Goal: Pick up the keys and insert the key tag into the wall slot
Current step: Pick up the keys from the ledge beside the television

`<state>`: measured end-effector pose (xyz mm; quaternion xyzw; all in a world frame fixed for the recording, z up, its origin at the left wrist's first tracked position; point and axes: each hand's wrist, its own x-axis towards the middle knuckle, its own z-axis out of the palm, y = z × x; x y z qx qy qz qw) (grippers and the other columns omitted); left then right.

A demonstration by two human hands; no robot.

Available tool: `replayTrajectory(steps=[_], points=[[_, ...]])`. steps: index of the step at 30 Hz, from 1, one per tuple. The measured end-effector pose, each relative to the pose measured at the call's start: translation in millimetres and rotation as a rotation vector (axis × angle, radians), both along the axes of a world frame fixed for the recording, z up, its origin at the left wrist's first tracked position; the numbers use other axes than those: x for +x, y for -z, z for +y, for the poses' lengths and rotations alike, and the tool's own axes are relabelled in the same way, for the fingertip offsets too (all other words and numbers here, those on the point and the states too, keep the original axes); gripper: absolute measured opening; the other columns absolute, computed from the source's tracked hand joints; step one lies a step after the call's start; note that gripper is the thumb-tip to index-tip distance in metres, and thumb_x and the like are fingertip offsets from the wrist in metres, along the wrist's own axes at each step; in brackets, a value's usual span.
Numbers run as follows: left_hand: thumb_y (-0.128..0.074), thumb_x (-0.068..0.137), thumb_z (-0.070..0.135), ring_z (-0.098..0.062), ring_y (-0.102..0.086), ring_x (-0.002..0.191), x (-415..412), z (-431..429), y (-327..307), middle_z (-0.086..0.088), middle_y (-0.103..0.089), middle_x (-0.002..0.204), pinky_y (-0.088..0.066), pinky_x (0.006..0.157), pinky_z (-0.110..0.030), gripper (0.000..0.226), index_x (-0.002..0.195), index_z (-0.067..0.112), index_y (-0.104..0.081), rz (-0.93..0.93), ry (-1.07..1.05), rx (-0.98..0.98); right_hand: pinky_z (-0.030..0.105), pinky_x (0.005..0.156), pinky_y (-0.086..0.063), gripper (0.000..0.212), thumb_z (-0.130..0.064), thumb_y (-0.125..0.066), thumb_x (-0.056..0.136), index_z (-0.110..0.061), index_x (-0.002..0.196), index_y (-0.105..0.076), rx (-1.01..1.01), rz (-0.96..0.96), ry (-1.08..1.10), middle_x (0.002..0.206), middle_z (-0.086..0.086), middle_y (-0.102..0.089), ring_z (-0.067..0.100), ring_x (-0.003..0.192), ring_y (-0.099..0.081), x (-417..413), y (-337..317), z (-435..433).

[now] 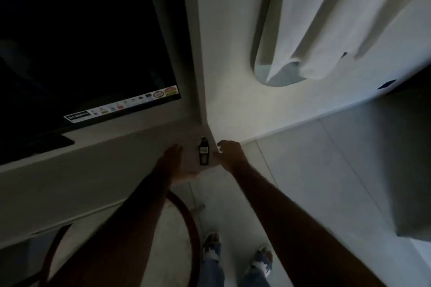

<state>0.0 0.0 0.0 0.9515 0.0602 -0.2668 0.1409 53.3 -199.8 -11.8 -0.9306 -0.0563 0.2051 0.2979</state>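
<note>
Dimly lit, a grey shelf (130,147) runs under a dark television (81,42) to a white wall corner. Left hand (173,162) lies flat, fingers together, just beside the black key tag (203,154) near the shelf's end edge. Right hand (229,152) hovers beyond, fingers loosely curled, seemingly not touching it. Tiled floor (326,158) spreads rightward.

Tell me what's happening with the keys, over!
Left hand open, right hand open, neither holding. Key tag lies on the shelf corner between them. Nothing in the way.
</note>
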Motion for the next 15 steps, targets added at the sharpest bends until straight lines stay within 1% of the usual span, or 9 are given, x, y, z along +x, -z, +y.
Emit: replayTrajectory(steps=[2, 3, 5, 8, 10, 12, 15], points=[[-0.068, 0.073, 0.076, -0.03, -0.006, 0.157, -5, 6, 9, -0.013, -0.001, 0.171, -0.015, 0.126, -0.042, 0.128, 0.162, 0.009, -0.005, 0.041, 0.005, 0.002, 0.032, 0.083, -0.05, 0.036, -0.03, -0.064, 0.092, -0.002, 0.114, -0.068, -0.052, 0.002, 0.007, 0.113, 0.016, -0.068, 0.034, 0.111, -0.061, 1, 9, 13], [-0.067, 0.072, 0.078, -0.029, -0.006, 0.157, -8, 10, 16, -0.013, -0.001, 0.171, -0.015, 0.126, -0.042, 0.128, 0.162, 0.009, -0.005, 0.05, 0.006, 0.008, 0.031, 0.081, -0.049, 0.037, -0.033, -0.061, 0.093, -0.003, 0.115, -0.066, -0.072, 0.015, 0.028, 0.112, 0.014, -0.066, 0.033, 0.11, -0.061, 1, 13, 20], [-0.064, 0.071, 0.081, -0.028, -0.006, 0.157, -13, 13, 25, -0.011, -0.001, 0.171, -0.015, 0.126, -0.042, 0.129, 0.162, 0.009, -0.006, 0.029, 0.019, 0.02, 0.034, 0.086, -0.05, 0.044, -0.04, -0.061, 0.093, -0.003, 0.117, -0.061, -0.1, -0.016, 0.072, 0.115, 0.014, -0.062, 0.031, 0.11, -0.058, 4, 17, 31], [-0.059, 0.068, 0.087, -0.027, -0.002, 0.158, -15, 16, 34, -0.009, 0.004, 0.172, -0.012, 0.127, -0.046, 0.134, 0.162, 0.012, 0.0, 0.017, 0.025, 0.022, 0.041, 0.088, -0.056, 0.055, -0.044, -0.076, 0.082, -0.004, 0.115, -0.057, -0.039, -0.002, 0.238, 0.114, 0.015, -0.058, 0.029, 0.104, -0.059, 11, 21, 46], [-0.057, 0.066, 0.089, -0.028, 0.0, 0.158, -16, 16, 38, -0.009, 0.005, 0.171, -0.012, 0.127, -0.048, 0.137, 0.162, 0.012, 0.003, 0.016, 0.034, 0.029, 0.042, 0.088, -0.057, 0.055, -0.038, -0.08, 0.079, -0.004, 0.116, -0.056, -0.046, 0.01, 0.287, 0.115, 0.015, -0.058, 0.03, 0.104, -0.061, 16, 26, 51], [-0.057, 0.065, 0.09, -0.028, -0.001, 0.157, -17, 15, 41, -0.009, 0.004, 0.171, -0.012, 0.127, -0.049, 0.138, 0.162, 0.012, 0.001, 0.005, 0.029, 0.031, 0.038, 0.084, -0.056, 0.048, -0.029, -0.081, 0.08, -0.006, 0.115, -0.057, -0.031, 0.002, 0.342, 0.115, 0.015, -0.059, 0.03, 0.104, -0.062, 19, 29, 53], [-0.057, 0.064, 0.09, -0.028, -0.004, 0.157, -18, 16, 45, -0.01, 0.0, 0.171, -0.013, 0.126, -0.05, 0.137, 0.162, 0.011, -0.003, -0.037, 0.032, 0.041, 0.038, 0.083, -0.056, 0.042, -0.023, -0.083, 0.077, -0.006, 0.11, -0.064, 0.017, 0.026, 0.414, 0.113, 0.015, -0.065, 0.031, 0.103, -0.064, 22, 32, 47]])
